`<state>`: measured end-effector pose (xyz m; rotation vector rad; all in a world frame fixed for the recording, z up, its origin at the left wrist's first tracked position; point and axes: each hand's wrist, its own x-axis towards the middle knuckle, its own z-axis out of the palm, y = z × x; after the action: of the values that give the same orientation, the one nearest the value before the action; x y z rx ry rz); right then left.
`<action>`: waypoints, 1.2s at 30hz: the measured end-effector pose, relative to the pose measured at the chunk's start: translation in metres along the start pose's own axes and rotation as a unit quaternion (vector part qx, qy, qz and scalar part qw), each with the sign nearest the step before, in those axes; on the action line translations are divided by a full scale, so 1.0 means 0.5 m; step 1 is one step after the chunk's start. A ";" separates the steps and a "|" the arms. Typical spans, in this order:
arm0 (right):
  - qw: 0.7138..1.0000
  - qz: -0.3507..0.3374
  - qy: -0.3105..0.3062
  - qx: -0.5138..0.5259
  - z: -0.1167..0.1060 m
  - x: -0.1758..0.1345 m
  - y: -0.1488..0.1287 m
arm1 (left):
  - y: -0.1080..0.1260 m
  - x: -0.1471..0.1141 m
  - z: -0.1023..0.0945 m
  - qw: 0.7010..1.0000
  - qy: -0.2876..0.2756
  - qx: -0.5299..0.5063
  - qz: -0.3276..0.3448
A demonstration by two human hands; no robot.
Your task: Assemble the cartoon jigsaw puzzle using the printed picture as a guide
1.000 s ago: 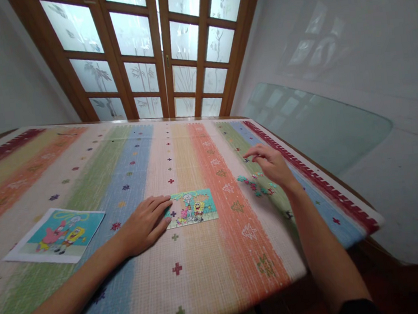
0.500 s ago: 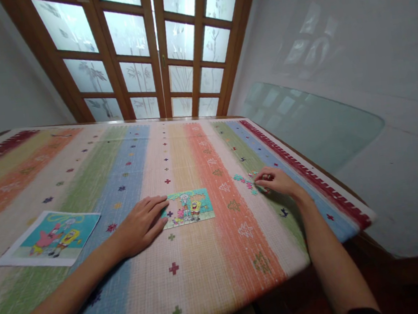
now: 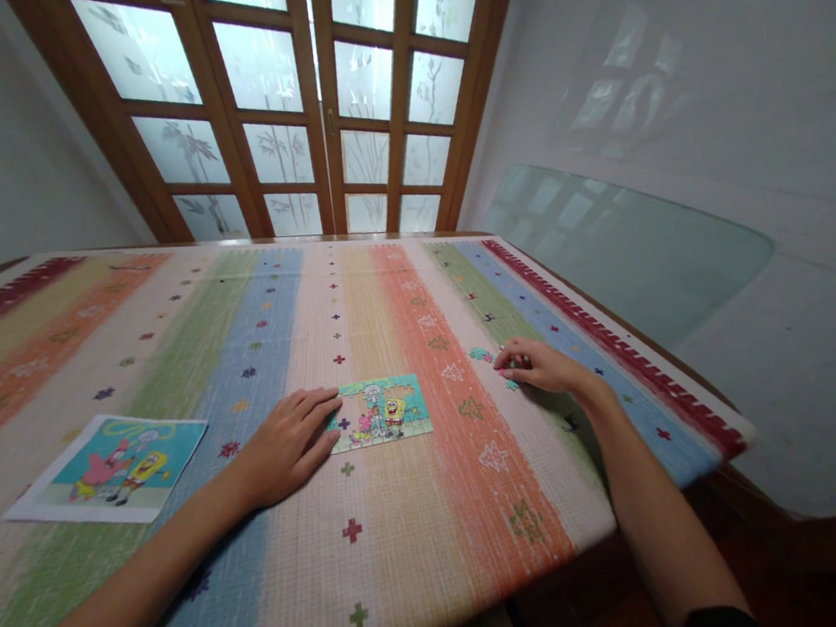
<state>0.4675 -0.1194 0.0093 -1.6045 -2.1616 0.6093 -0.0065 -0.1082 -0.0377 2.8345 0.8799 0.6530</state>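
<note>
A partly joined jigsaw puzzle (image 3: pixel 391 412) of cartoon characters lies on the striped tablecloth, with cloth showing through a gap in its left part. My left hand (image 3: pixel 293 443) rests flat at the puzzle's left edge, fingers stretched out and fingertips on the border. To the right, my right hand (image 3: pixel 537 364) is over a small group of loose puzzle pieces (image 3: pixel 480 354), some of them hidden beneath it. Its thumb and forefinger pinch a pink puzzle piece (image 3: pixel 499 369). The loose pieces are turquoise and pink.
A printed reference picture (image 3: pixel 123 468) of the same characters lies on the left side of the tablecloth (image 3: pixel 405 536). Beyond the table's far edge stand wooden doors (image 3: pixel 324 113) with frosted panes. A white wall (image 3: pixel 779 111) runs along the right.
My right hand has shifted slightly left over the loose pieces, its fingertips now at a pink one. My left hand stays on the puzzle's edge. The view has shifted slightly.
</note>
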 end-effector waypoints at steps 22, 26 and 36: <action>0.956 -0.001 -0.098 0.278 0.110 0.090 -0.217 | 0.001 0.003 0.000 1.000 0.003 -0.012 -0.001; 0.939 -0.008 -0.102 0.327 0.161 0.107 -0.280 | 0.005 0.004 -0.002 1.000 0.004 -0.010 -0.003; 0.953 -0.028 -0.089 0.287 0.249 0.129 -0.338 | 0.008 0.005 -0.004 1.000 0.001 -0.012 -0.005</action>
<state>0.2483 -0.1149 0.0012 -1.2024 -1.8846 1.2659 -0.0035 -0.1102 -0.0339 2.8060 0.8809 0.6617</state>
